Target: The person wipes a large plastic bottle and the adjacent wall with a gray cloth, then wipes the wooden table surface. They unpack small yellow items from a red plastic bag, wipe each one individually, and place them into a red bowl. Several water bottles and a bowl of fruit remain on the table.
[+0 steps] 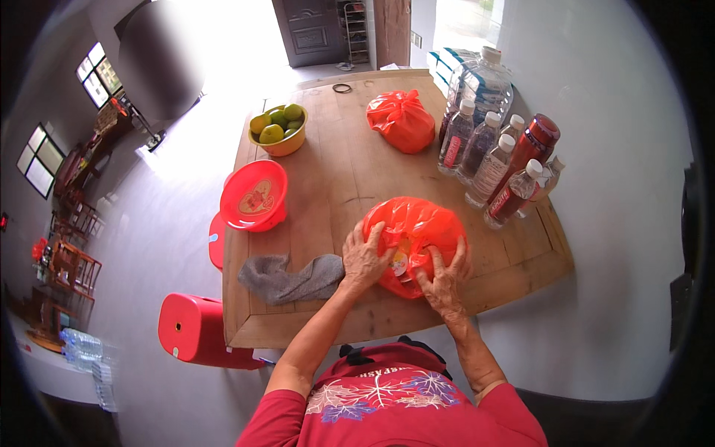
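A red plastic bag (426, 214) sits near the front edge of the wooden table, its mouth parted toward me. My left hand (363, 257) grips the left side of the opening. On the right side, my right hand (445, 284) has its fingers curled over the film. Between them a package with a white and yellow print (400, 262) shows inside; the rest of the contents is hidden. A grey cloth (287, 279) lies crumpled just left of my left hand. Farther back stands a second red plastic bag (402, 123), gathered at the top.
On the table's left are a red plastic basin (257, 195) and a yellow bowl (287, 143) of green fruit. Several water bottles (491, 170), a red thermos (530, 149) and a large clear jug (484, 78) crowd the right edge. Red stools (195, 328) stand left of the table (328, 194).
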Demonstrator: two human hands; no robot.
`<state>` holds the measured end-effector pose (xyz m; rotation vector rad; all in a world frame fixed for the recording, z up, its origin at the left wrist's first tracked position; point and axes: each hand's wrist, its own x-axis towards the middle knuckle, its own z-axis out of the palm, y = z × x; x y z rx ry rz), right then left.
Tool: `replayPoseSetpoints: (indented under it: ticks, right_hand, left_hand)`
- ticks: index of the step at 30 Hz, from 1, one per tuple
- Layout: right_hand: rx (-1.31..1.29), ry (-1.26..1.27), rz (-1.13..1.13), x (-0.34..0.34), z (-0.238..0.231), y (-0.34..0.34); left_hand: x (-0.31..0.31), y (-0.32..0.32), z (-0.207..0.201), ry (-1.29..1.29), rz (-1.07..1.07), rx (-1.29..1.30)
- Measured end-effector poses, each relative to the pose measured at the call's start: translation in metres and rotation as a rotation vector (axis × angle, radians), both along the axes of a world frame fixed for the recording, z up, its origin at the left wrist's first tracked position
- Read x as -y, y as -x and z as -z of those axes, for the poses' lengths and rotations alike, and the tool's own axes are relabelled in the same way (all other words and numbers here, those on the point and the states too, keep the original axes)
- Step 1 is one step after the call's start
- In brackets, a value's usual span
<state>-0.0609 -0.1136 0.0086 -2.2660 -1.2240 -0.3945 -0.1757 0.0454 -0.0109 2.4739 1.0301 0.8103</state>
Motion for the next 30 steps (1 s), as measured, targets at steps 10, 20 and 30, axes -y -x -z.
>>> replayPoseSetpoints:
  ticks: [10, 20, 30]
  right_hand:
    - [-0.059, -0.285, -0.180, -0.069, 0.042, -0.058]
    - [-0.091, -0.418, -0.259, -0.163, 0.057, -0.112]
    - [0.116, -0.538, -0.223, -0.127, -0.003, -0.060]
  left_hand:
    - [-0.040, -0.036, 0.028, 0.112, -0.159, 0.410]
    - [-0.108, -0.062, 0.035, 0.159, -0.231, 0.423]
    - [-0.082, 0.010, -0.009, 0.021, -0.024, 0.208]
